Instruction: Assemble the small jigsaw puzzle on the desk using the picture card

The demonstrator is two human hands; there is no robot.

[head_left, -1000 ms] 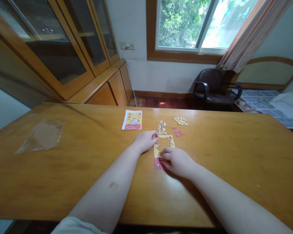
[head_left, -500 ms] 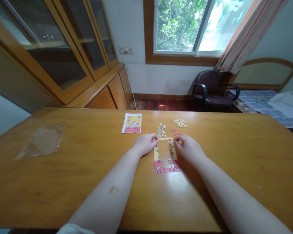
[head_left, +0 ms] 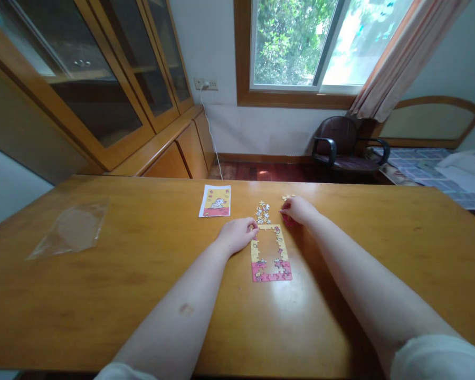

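Note:
A partly assembled jigsaw puzzle (head_left: 272, 276) lies on the table as a yellow and pink border around an open middle. My left hand (head_left: 237, 234) rests at its upper left corner, fingers bent and closed on that edge. Beyond the far right corner, my right hand (head_left: 298, 210) is over the pink loose pieces (head_left: 288, 220), partly covering them. Its thumb and finger pinch a small puzzle piece (head_left: 282, 211). Loose white-patterned pieces (head_left: 263, 212) sit just past the border's top edge. Yellow loose pieces (head_left: 288, 197) show behind my right hand, mostly hidden.
A reference picture card (head_left: 216, 201) lies left of the loose pieces. Farther left is a clear plastic bag (head_left: 73, 228) on the wooden table (head_left: 150, 253). Past the table stand a glass-door cabinet (head_left: 154, 126), an armchair (head_left: 338, 140) and a bed (head_left: 415, 163).
My right hand has moved away from the border's right side, up to the pink pieces, and now hides most of the yellow pile. My left hand stays at the puzzle's corner.

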